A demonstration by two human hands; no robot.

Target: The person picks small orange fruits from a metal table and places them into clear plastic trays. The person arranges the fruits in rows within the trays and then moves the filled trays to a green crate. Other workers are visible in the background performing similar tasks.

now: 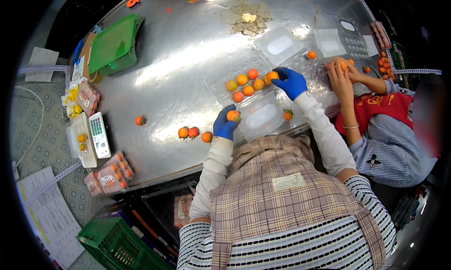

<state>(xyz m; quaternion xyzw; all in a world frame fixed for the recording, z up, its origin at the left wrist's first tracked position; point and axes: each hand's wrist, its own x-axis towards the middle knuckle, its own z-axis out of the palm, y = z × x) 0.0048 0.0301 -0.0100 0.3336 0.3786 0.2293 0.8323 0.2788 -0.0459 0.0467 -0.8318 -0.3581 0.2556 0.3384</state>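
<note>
left hand (224, 126): blue glove, fingers curled around an orange fruit (233, 115), held just above the table (178, 49), beside the tray lid (261, 117).
right hand (291, 81): blue glove, fingertips pinched on a second fruit (272, 75) at the tray's right edge.
tray (221, 92): clear plastic, open, six fruits inside, near the table's middle.
loose fruits (193, 132): three in a row left of the left hand; one alone (140, 120) farther left.
in the way: person's own head cloth (272, 176) hides the near table edge.
co-worker's hand (339, 73): bare, on fruit at the right.
around: green scale (114, 45), calculator (98, 134), packed trays (111, 176), green crate (117, 246).
</note>
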